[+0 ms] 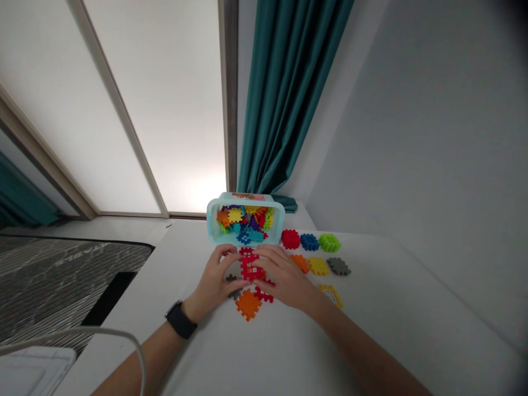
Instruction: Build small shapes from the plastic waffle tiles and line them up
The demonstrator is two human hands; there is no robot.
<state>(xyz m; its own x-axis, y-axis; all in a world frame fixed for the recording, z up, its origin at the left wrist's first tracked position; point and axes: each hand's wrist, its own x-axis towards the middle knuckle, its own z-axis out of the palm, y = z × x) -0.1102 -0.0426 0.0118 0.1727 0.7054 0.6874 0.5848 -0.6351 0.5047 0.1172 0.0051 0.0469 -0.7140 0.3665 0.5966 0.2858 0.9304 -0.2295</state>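
Note:
Red notched interlocking building pieces (249,265) stand between my two hands on the white table (231,357), in front of the bin. My left hand (218,276), a black watch on its wrist, pinches their left side with thumb and curled fingers. From the right, my right hand (280,275) closes over the other side and hides part of them. Just below lies a flat orange notched piece (248,304), with another red piece (264,295) beside it. Under my left fingers a dark grey piece (234,287) shows partly.
A pale blue bin (212,225) full of mixed pieces stands behind my hands. To the right sit red (291,239), blue (309,242), green (329,242), orange (300,263), yellow (318,266) and grey pieces (339,267). A white cable (103,330) crosses lower left.

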